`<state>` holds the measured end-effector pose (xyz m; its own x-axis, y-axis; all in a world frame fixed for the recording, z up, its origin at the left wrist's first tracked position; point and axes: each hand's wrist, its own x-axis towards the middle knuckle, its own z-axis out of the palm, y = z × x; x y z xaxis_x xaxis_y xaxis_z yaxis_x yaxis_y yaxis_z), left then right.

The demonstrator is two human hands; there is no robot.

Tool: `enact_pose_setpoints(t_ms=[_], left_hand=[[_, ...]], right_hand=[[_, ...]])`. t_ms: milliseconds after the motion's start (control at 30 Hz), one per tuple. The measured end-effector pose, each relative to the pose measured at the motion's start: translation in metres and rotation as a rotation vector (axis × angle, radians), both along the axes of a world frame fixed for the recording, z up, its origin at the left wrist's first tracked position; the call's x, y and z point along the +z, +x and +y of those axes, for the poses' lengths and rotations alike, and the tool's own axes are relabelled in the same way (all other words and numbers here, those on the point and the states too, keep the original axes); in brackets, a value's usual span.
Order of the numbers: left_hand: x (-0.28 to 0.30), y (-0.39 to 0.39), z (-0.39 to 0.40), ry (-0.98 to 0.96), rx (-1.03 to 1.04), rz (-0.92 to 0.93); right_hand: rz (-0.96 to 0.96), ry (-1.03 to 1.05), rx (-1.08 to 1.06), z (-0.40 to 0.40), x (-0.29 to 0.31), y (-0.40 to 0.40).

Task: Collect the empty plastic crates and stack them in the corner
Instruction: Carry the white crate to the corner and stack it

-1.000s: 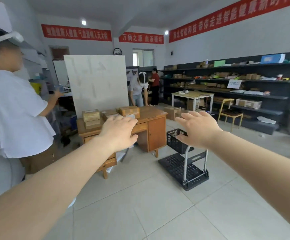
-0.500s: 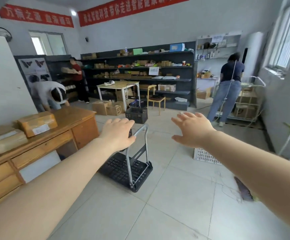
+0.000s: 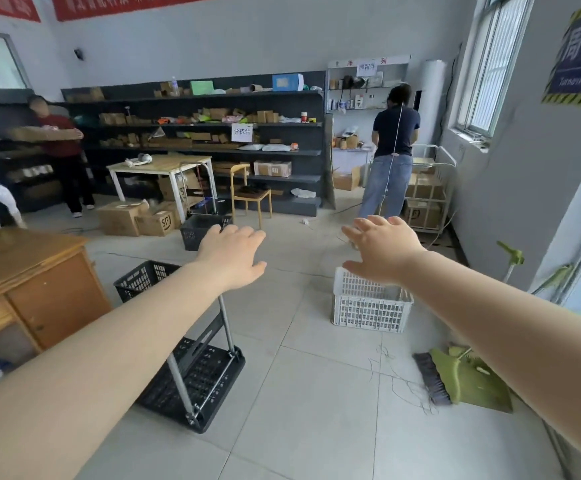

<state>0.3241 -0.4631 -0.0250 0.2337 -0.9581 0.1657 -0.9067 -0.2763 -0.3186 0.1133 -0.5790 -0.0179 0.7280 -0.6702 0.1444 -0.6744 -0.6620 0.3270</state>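
A white plastic crate [image 3: 372, 308] stands on the tiled floor at centre right. A black crate [image 3: 140, 279] sits on the floor beside the desk, behind a black folding hand cart [image 3: 199, 379]. Another black crate [image 3: 200, 230] rests farther back near the chair. My left hand [image 3: 231, 256] is stretched out in the air, fingers apart, holding nothing. My right hand [image 3: 380, 249] is also held out open, above and in front of the white crate's far rim, not touching it.
A wooden desk [image 3: 29, 268] is at the left. A green dustpan and broom [image 3: 462, 379] lie at the right wall with loose wires beside them. Cardboard boxes [image 3: 133, 218], a table, a yellow chair [image 3: 249, 192] and dark shelves stand behind. Two people work at the shelves.
The view has swung to the right: the desk slid to the left edge and the white crate, dustpan and window wall came into sight. Both hands stay outstretched and open.
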Motion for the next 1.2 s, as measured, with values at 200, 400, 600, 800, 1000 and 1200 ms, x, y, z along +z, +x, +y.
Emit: enact_pose_setpoints(t_ms=[200, 400, 600, 800, 1000, 1200], left_hand=[[-0.01, 0.017, -0.115, 0.01, -0.072, 0.018], [-0.027, 0.053, -0.226, 0.007, -0.136, 0.052], [-0.038, 0.096, -0.344, 0.031, -0.205, 0.098], [-0.06, 0.113, -0.45, 0.071, -0.28, 0.104], [-0.086, 0.116, -0.543, 0.138, -0.323, 0.064], [-0.101, 0.121, -0.634, 0.161, -0.291, 0.048]], right_hand=[[-0.006, 0.024, -0.032, -0.104, -0.01, 0.019], [0.036, 0.048, -0.114, -0.203, -0.028, 0.049], [0.032, 0.096, -0.247, -0.301, -0.038, 0.074], [0.049, 0.147, -0.359, -0.384, -0.058, 0.079], [0.054, 0.177, -0.383, -0.47, -0.085, 0.083], [0.071, 0.198, -0.337, -0.577, -0.11, 0.081]])
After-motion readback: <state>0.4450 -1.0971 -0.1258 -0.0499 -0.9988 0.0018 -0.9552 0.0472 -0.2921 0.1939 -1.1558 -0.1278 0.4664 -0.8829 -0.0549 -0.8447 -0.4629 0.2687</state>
